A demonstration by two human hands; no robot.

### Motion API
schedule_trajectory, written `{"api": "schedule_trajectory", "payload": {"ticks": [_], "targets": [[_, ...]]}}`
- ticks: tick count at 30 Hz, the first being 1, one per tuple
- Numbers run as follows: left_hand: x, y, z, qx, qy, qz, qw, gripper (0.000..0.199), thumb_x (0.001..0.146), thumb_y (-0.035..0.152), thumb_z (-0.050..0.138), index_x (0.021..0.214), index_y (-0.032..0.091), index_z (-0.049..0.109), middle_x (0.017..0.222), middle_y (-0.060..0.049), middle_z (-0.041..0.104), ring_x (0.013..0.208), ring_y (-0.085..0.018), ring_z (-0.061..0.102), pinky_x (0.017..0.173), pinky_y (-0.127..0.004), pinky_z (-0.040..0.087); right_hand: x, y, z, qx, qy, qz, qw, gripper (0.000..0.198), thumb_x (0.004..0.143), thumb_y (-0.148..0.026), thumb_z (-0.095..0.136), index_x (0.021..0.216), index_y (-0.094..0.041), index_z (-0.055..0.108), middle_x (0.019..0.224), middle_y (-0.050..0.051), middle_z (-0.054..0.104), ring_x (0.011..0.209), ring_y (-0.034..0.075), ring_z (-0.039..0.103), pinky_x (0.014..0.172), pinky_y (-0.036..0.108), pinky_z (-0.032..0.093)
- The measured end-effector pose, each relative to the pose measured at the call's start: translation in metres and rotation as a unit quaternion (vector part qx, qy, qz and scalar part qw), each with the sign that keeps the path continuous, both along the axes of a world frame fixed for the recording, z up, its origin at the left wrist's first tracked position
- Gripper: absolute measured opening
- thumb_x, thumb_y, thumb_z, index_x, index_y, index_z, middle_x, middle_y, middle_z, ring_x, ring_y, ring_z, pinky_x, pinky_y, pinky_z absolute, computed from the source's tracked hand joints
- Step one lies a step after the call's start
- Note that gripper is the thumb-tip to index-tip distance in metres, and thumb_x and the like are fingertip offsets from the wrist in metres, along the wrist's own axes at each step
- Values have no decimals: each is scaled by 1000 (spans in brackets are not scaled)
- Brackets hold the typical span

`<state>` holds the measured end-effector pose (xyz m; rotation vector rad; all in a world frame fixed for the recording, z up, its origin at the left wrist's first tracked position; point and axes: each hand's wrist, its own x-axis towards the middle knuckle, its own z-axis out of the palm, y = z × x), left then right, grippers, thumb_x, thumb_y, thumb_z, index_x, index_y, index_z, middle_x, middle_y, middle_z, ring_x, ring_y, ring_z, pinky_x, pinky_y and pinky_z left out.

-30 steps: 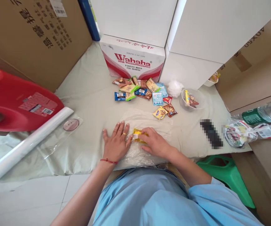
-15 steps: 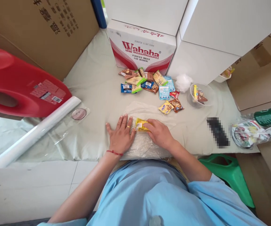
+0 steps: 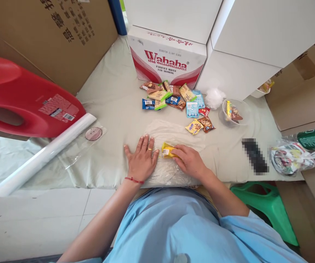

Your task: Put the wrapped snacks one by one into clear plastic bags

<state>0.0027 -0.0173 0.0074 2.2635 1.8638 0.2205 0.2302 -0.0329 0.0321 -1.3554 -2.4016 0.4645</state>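
Note:
My left hand (image 3: 141,157) lies flat with fingers spread, palm down, at the left edge of a thin clear plastic sheet (image 3: 162,171) on the cloth. My right hand (image 3: 189,160) grips the right end of a small yellow snack packet (image 3: 167,150) that has a barcode label, over the sheet; its fingers cover that end. Beyond lie a pale yellow cookie packet (image 3: 194,126) and a brown cookie packet (image 3: 207,124). Farther back is a pile of wrapped snacks (image 3: 159,95), against the Wahaha box (image 3: 168,60).
A clear round tub (image 3: 241,118) holds a few snacks, beside crumpled white plastic (image 3: 214,98). At left are a red jug (image 3: 28,98), a plastic film roll (image 3: 45,153) and a round pinkish item (image 3: 93,133). A blurred black object (image 3: 255,156) and a bottle (image 3: 314,138) lie right.
The yellow packet has shifted slightly right with my right hand, opening a small gap from my left hand. My left hand stays flat. The whole view has moved a little.

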Motion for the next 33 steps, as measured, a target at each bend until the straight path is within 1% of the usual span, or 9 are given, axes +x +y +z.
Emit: {"api": "schedule_trajectory", "payload": {"ticks": [5,8,10,14,16,18,23,29,33], "targets": [[-1,1,-1,7,-13,-1,1000,62,108,47,27,164,24,36,172,-15,31,159,-35,32,123,-80,2,0,-4,-1,-30,-36,-14,999,33,99,-22,61,131,-23,66,147,16,59,121,29,65,97,44,57],[-7,-2,2,25,-32,1,999,62,107,47,31,162,21,41,174,-16,25,160,-34,30,125,-74,15,4,-9,6,-16,14,-27,999,30,102,-27,59,131,-20,65,157,20,48,127,29,62,98,43,58],[-16,-6,3,47,-48,1,998,59,107,45,34,158,20,48,175,-16,24,162,-33,27,126,-66,22,10,-19,13,-7,53,-12,998,30,104,-33,57,129,-19,65,150,20,54,126,28,62,98,41,57],[-40,-19,0,68,-57,-47,995,47,105,38,40,144,28,64,164,-10,49,160,-31,31,129,-61,17,24,-50,15,-50,42,99,993,45,99,-52,66,133,-22,65,125,15,71,113,28,63,97,45,56],[-54,-23,-2,57,-52,-62,995,45,104,37,41,139,31,67,154,-8,60,157,-33,38,128,-64,16,28,-67,8,-73,-1,124,990,60,93,-58,72,139,-22,63,135,16,68,120,32,59,102,50,53],[-68,-26,-4,40,-48,-59,996,47,104,39,39,142,30,65,151,-8,63,154,-34,42,126,-67,19,30,-81,-3,-77,-32,114,990,55,95,-49,72,142,-24,61,146,16,63,130,33,55,107,54,51],[-104,-29,3,6,-41,-99,994,58,101,50,43,153,27,54,164,-11,49,157,-35,37,126,-65,25,37,-84,-17,-44,33,68,996,28,102,-17,53,122,-24,71,128,12,71,114,26,62,96,45,56],[-121,-53,18,-50,-57,-264,962,68,93,36,54,160,32,45,173,-6,34,163,-32,24,132,-59,17,56,-60,2,-67,141,39,987,24,104,-19,50,119,-23,69,117,12,74,105,25,64,91,45,57],[-121,-63,10,-67,-49,-277,957,68,92,31,58,159,32,46,173,-8,33,162,-30,28,131,-60,19,61,-48,16,-98,174,9,980,22,106,-27,48,114,-25,68,117,11,74,107,24,67,94,44,56]]}}
